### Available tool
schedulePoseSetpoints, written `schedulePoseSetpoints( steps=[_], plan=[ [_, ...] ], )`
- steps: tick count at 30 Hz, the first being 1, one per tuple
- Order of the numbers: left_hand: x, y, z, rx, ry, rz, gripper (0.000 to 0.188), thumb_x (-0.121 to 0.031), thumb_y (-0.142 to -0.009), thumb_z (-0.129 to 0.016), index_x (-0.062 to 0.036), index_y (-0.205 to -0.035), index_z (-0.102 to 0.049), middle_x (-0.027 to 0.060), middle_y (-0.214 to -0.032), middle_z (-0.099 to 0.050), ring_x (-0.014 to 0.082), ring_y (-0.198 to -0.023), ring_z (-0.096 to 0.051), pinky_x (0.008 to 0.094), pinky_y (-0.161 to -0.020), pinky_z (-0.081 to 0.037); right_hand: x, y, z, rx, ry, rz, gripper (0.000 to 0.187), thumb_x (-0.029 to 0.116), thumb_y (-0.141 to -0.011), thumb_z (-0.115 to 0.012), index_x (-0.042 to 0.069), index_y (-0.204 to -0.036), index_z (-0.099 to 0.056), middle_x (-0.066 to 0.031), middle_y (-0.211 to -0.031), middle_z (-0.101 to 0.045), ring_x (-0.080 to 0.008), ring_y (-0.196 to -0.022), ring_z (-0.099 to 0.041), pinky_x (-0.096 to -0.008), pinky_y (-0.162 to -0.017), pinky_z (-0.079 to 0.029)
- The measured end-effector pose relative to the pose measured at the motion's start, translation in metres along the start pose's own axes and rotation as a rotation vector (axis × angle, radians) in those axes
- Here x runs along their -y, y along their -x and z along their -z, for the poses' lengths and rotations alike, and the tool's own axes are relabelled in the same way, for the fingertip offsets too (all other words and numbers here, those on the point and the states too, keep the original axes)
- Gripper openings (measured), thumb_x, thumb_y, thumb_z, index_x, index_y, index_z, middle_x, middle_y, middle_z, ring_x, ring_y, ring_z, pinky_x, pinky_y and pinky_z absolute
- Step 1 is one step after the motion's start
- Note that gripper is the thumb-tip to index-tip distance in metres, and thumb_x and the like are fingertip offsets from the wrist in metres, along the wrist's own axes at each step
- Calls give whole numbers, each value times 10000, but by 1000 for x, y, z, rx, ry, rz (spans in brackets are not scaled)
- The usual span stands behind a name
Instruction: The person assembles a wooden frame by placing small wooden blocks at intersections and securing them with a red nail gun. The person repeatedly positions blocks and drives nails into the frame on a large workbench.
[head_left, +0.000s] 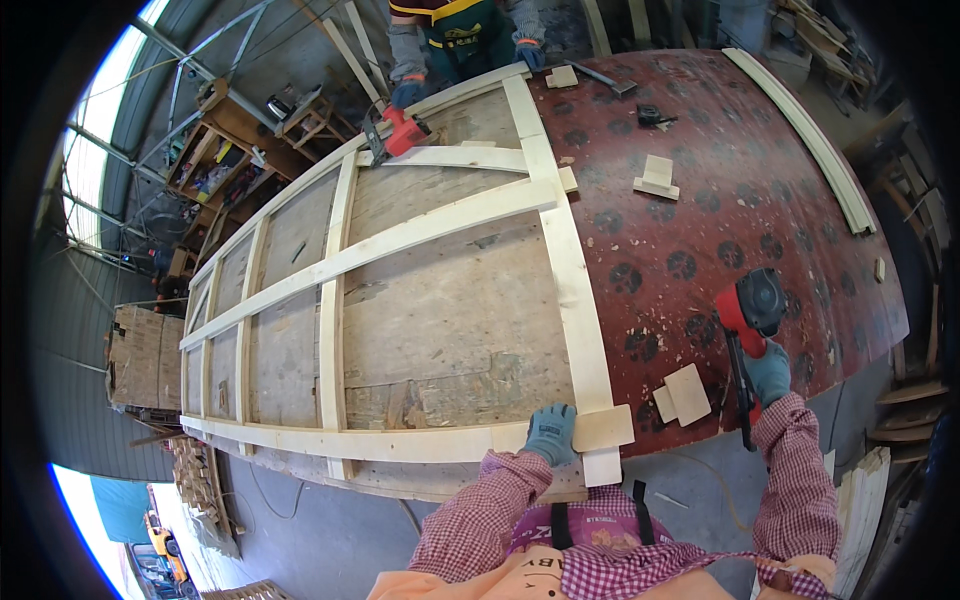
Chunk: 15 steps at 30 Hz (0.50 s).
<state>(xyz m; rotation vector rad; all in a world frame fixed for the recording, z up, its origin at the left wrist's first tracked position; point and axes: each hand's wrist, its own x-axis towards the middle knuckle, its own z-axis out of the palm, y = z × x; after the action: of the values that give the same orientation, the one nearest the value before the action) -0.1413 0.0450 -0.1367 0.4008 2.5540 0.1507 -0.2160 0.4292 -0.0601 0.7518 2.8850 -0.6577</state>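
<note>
My right hand (768, 373), in a blue glove, grips a red and black nail gun (747, 318) over the red board, to the right of the frame. My left hand (550, 434), gloved alike, holds the near right corner of a pale wooden frame (420, 442), its fingers over the near rail. Against that hand lies a small wood block (604, 427) on the corner joint. The frame has long rails, crosspieces and a slanted brace, and lies on a worn plywood panel (450, 310).
Across the table stands a co-worker in blue gloves (408, 92). Another red nail gun (403, 132) rests on the frame's far side. On the red board (680, 230) lie wood offcuts (657, 177), a hammer (610, 80), a black tape measure (652, 116) and long strips (800, 130).
</note>
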Motion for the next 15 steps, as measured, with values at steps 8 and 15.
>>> schedulePoseSetpoints(
  steps=[8, 15],
  plan=[
    [0, 0, 1, 23, 19, 4, 700, -357, -596, -739, -66, -1169, -459, 147, -1140, -485, 321, -1099, -484, 428, -931, -378, -20, -11, -13, 13, -2, 9, 409, 376, -755, -637, 90, -1048, -641, -173, -1026, -655, -357, -980, -613, -429, -847, -479],
    [1, -1, -1, 25, -7, 16, 707, -383, -587, -752, -78, -1153, -460, 138, -1138, -485, 307, -1098, -485, 418, -925, -380, 2, 3, 4, 8, -82, 32, 369, 326, -755, -640, 75, -1025, -648, -170, -992, -665, -359, -958, -616, -426, -825, -480]
  ],
)
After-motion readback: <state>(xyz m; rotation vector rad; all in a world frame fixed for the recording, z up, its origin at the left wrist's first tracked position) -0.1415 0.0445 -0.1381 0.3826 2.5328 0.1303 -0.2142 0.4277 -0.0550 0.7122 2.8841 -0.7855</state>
